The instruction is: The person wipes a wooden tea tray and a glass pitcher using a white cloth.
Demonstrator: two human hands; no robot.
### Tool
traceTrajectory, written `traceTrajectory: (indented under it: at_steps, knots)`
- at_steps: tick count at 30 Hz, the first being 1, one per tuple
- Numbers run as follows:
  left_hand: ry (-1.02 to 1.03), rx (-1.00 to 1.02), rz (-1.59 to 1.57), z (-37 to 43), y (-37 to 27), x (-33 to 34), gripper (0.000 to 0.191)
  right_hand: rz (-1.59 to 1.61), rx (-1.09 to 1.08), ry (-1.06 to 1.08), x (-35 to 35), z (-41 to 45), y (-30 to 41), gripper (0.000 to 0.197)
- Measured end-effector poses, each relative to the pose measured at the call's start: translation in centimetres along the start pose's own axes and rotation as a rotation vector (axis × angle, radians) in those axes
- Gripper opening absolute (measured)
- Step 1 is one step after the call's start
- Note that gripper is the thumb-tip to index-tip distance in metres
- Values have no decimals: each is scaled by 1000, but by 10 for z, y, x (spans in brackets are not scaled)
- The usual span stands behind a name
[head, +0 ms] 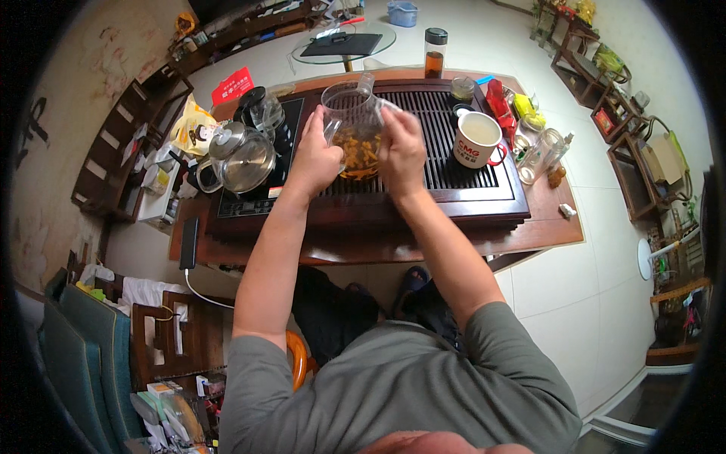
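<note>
A clear glass pitcher (356,133) with amber liquid and yellowish-brown pieces in its lower part is over the slatted dark tea tray (437,122). My left hand (315,152) is closed around its handle. At the pitcher's right side my right hand (401,142) has bent fingers and a whitish, blurred thing, perhaps a tissue or cloth, at the fingertips. A glass kettle with a metal lid (244,162) stands to the left. To the right of my hands is a white mug with a red handle (477,139), holding pale liquid.
At the tray's back stand a dark-lidded bottle of amber liquid (434,54) and a small glass jar (462,89). Glass jars (541,156) and a red packet (500,108) lie at right. A black coffee-maker-like vessel (264,113) and a charging phone (189,243) are at left.
</note>
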State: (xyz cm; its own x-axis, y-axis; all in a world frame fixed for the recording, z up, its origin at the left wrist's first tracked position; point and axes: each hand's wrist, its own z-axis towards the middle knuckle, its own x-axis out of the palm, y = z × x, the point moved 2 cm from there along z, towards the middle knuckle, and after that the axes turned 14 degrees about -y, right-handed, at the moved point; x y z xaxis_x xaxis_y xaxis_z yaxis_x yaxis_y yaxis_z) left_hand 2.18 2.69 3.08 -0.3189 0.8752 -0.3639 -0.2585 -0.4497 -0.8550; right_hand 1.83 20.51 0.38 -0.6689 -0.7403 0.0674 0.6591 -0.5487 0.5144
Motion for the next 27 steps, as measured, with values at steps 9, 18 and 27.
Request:
traceTrajectory:
  at_steps: [9,18,27]
  knots:
    - [-14,18,-15,0,11,-6,85,46,22,-42,4,-6,3,28]
    - [25,31,-95,6,15,-7,89,34,-12,-24,-7,-8,2,24]
    - [126,-77,-130,6,1,-14,92,-19,95,118,13,23,-38,28]
